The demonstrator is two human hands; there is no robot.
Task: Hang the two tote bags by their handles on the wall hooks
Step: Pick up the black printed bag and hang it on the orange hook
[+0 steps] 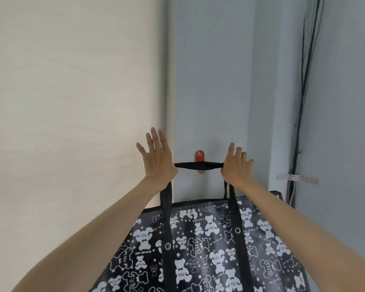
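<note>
Here both hands, left point(159, 160) and right point(236, 165), pinch the tote bag point(200, 245) handle point(198, 165) taut across the hook point(199, 155).

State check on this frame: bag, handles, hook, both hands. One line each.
tote bag: raised, upright, held by its handles in front of the wall
handle: stretched taut between both hands, level across the hook
wall hook: red, on the wall; cannot tell if the strap has caught it
left hand: fingers spread, thumb pinching strap
right hand: fingers spread, thumb pinching strap
</note>
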